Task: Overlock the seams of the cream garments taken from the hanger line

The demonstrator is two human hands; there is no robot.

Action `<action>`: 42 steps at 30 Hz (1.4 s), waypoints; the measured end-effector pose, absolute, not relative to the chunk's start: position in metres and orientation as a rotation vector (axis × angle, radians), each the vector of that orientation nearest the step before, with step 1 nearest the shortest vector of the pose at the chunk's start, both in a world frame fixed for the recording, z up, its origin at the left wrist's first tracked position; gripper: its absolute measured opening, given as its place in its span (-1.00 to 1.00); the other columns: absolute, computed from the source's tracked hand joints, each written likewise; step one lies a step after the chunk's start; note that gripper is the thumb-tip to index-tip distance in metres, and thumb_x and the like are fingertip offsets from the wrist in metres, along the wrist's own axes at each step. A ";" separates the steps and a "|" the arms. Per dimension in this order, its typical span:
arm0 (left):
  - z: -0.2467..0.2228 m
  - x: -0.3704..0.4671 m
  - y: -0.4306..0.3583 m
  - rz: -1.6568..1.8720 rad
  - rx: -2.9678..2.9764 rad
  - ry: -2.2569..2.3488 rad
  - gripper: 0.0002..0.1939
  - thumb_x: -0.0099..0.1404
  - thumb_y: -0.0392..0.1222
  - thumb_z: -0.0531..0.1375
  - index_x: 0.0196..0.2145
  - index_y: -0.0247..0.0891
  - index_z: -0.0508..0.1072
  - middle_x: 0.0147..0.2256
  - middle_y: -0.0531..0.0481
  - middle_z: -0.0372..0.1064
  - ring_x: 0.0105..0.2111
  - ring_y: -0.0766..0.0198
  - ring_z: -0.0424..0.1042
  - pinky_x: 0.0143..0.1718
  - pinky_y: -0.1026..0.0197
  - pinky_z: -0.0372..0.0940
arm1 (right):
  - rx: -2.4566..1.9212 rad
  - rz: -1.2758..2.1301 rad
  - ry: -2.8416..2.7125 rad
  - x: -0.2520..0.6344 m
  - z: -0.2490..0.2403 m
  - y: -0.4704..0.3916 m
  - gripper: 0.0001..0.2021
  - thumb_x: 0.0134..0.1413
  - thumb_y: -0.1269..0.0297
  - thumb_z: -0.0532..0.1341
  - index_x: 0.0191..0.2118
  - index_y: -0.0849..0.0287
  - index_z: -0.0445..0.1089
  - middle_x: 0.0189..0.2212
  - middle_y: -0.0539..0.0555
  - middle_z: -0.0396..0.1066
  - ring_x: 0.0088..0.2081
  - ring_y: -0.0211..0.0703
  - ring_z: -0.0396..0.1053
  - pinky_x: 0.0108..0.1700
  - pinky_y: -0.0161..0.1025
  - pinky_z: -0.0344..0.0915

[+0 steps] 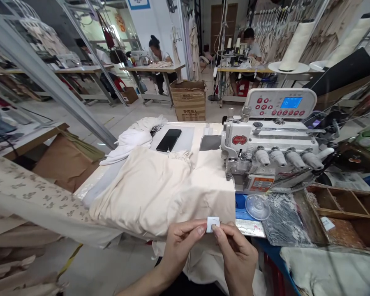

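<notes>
On the near side of the white sewing machine (271, 137), toward its left end, the left hand (180, 244) and the right hand (239, 255) meet over a small white label (213, 224). The left grip is pinched together at the label's left edge, thumb against forefinger; the right grip is clamped on its lower right part, the thumb lying over its face. Left of the machine, cream fabric (142, 185) spreads in soft folds over the worktop (199, 130), one flat part reaching up to the machine's left end. Farther left and beyond that fabric lie a black phone (169, 140) and a bunched white cloth (131, 142). Just in front of the machine sits a clear round dish (257, 207); to its near right is a wooden tray (339, 214) with compartments. Well beyond the machine, to its left, a cardboard box (189, 102) stands on the floor.
</notes>
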State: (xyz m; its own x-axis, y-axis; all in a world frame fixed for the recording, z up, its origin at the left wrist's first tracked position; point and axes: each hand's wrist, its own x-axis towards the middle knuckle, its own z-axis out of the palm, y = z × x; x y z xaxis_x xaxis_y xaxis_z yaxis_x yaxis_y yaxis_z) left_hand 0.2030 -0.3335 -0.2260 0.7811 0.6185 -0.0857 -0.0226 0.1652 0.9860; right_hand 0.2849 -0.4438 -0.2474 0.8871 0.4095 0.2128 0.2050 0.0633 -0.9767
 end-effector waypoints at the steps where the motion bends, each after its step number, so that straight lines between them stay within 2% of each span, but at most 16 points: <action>1: -0.225 0.203 -0.334 0.500 1.362 0.527 -0.56 0.28 0.20 0.31 -0.20 -0.23 0.72 -0.24 -0.20 0.65 -0.25 0.01 0.64 -0.12 0.08 0.55 | -1.523 0.149 -0.506 0.285 -0.249 -0.444 -0.83 0.19 0.15 0.37 -0.35 0.10 0.62 -0.54 -0.04 0.44 -0.52 -0.26 0.35 -0.43 -0.38 0.32; 7: -0.221 0.206 -0.338 0.584 1.501 0.469 -0.65 0.28 0.09 0.34 -0.18 -0.24 0.71 -0.22 -0.18 0.64 -0.26 0.06 0.67 -0.17 0.18 0.58 | -1.540 0.256 -0.447 0.283 -0.247 -0.445 -0.78 0.21 0.11 0.34 -0.38 0.09 0.63 -0.55 -0.04 0.41 -0.52 -0.26 0.32 -0.47 -0.37 0.26; 11: -0.211 0.207 -0.334 0.700 1.727 0.403 -0.80 0.37 -0.08 0.28 -0.22 -0.19 0.71 -0.30 -0.07 0.66 -0.34 0.18 0.66 -0.25 0.28 0.56 | -1.433 0.331 -0.482 0.290 -0.242 -0.444 -0.79 0.20 0.17 0.35 -0.44 0.10 0.59 -0.57 -0.06 0.37 -0.55 -0.30 0.25 -0.50 -0.38 0.22; 13: -0.203 0.207 -0.329 0.738 1.823 0.317 -0.83 0.39 -0.18 0.26 -0.25 -0.19 0.68 -0.36 -0.03 0.64 -0.40 0.27 0.62 -0.31 0.35 0.52 | -1.369 0.355 -0.485 0.299 -0.235 -0.445 -0.91 0.07 0.25 0.43 -0.41 0.08 0.58 -0.52 -0.07 0.39 -0.52 -0.30 0.29 -0.46 -0.40 0.27; 15: -0.195 0.208 -0.326 0.752 1.886 0.236 -0.84 0.39 -0.24 0.24 -0.32 -0.22 0.62 -0.44 0.01 0.58 -0.46 0.34 0.54 -0.38 0.40 0.45 | -1.340 0.418 -0.508 0.311 -0.224 -0.447 -0.88 -0.05 0.33 0.48 -0.35 0.08 0.57 -0.46 -0.06 0.43 -0.49 -0.29 0.32 -0.45 -0.41 0.29; 18: -0.191 0.212 -0.322 0.677 1.916 0.229 -0.78 0.41 -0.23 0.19 -0.39 -0.24 0.57 -0.51 0.03 0.47 -0.51 0.38 0.43 -0.47 0.41 0.33 | -1.376 0.490 -0.691 0.327 -0.210 -0.452 -0.93 0.04 0.38 0.42 -0.40 0.11 0.54 -0.48 -0.06 0.42 -0.48 -0.30 0.30 -0.45 -0.40 0.24; 20: -0.193 0.216 -0.321 0.562 1.858 0.326 -0.77 0.38 -0.16 0.22 -0.41 -0.26 0.58 -0.53 0.03 0.43 -0.56 0.39 0.35 -0.54 0.40 0.25 | -1.414 0.422 -0.808 0.330 -0.207 -0.455 -0.85 0.14 0.39 0.36 -0.45 0.12 0.50 -0.49 -0.06 0.39 -0.45 -0.29 0.31 -0.42 -0.39 0.23; 24: -0.192 0.229 -0.315 0.413 1.591 0.532 -0.72 0.24 -0.02 0.35 -0.46 -0.30 0.55 -0.58 0.05 0.39 -0.64 0.43 0.26 -0.62 0.40 0.16 | -1.440 0.162 -0.857 0.331 -0.212 -0.452 -0.86 0.24 0.40 0.30 -0.37 0.09 0.46 -0.45 -0.08 0.40 -0.40 -0.28 0.35 -0.37 -0.37 0.24; 28: -0.171 0.257 -0.301 0.525 1.821 0.450 -0.80 0.32 -0.12 0.25 -0.40 -0.25 0.58 -0.45 0.01 0.47 -0.51 0.37 0.39 -0.49 0.37 0.27 | -1.520 -0.077 -0.861 0.346 -0.207 -0.434 -0.84 0.25 0.48 0.25 -0.35 0.10 0.42 -0.40 -0.07 0.42 -0.34 -0.27 0.38 -0.28 -0.34 0.28; 31: -0.159 0.283 -0.287 0.616 2.032 0.425 -0.86 0.31 -0.20 0.24 -0.38 -0.21 0.58 -0.41 0.02 0.51 -0.42 0.34 0.43 -0.37 0.35 0.29 | -1.558 -0.184 -0.868 0.367 -0.199 -0.421 -0.84 0.24 0.52 0.26 -0.35 0.13 0.43 -0.41 -0.05 0.42 -0.35 -0.26 0.39 -0.27 -0.33 0.30; 33: -0.158 0.297 -0.280 0.585 2.030 0.490 -0.93 0.26 -0.21 0.26 -0.32 -0.20 0.56 -0.45 0.06 0.49 -0.46 0.36 0.41 -0.41 0.35 0.26 | -1.568 -0.217 -0.876 0.378 -0.197 -0.420 -0.85 0.25 0.52 0.27 -0.31 0.14 0.46 -0.41 -0.04 0.40 -0.37 -0.27 0.37 -0.33 -0.35 0.30; 35: -0.160 0.304 -0.278 0.566 1.982 0.567 -0.89 0.21 -0.20 0.28 -0.27 -0.19 0.49 -0.49 0.12 0.43 -0.50 0.38 0.37 -0.46 0.37 0.23 | -1.580 -0.291 -0.920 0.384 -0.200 -0.423 -0.83 0.25 0.57 0.24 -0.22 0.15 0.48 -0.38 -0.01 0.39 -0.36 -0.27 0.36 -0.33 -0.35 0.30; 38: -0.162 0.307 -0.279 0.565 1.940 0.597 -0.86 0.18 -0.20 0.28 -0.28 -0.19 0.41 -0.48 0.15 0.41 -0.51 0.40 0.37 -0.46 0.38 0.24 | -1.620 -0.486 -1.077 0.389 -0.208 -0.428 -0.66 0.22 0.68 0.14 -0.06 0.16 0.50 -0.25 0.08 0.37 -0.27 -0.22 0.35 -0.28 -0.31 0.32; 42: -0.162 0.308 -0.279 0.581 1.986 0.561 -0.92 0.22 -0.24 0.26 -0.31 -0.19 0.40 -0.44 0.14 0.42 -0.50 0.41 0.37 -0.45 0.39 0.26 | -1.718 -0.690 -1.208 0.391 -0.217 -0.426 -0.62 0.20 0.71 0.10 -0.08 0.15 0.51 -0.18 0.15 0.38 -0.22 -0.13 0.34 -0.28 -0.24 0.32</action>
State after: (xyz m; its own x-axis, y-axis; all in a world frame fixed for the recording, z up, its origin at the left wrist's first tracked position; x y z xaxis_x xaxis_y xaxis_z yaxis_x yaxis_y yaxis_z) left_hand 0.3077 -0.2791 -0.1625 0.7812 0.6014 0.1674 0.1460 -0.4368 0.8876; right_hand 0.3909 -0.4256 -0.2168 0.3677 0.4281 0.8255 0.9285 -0.1204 -0.3512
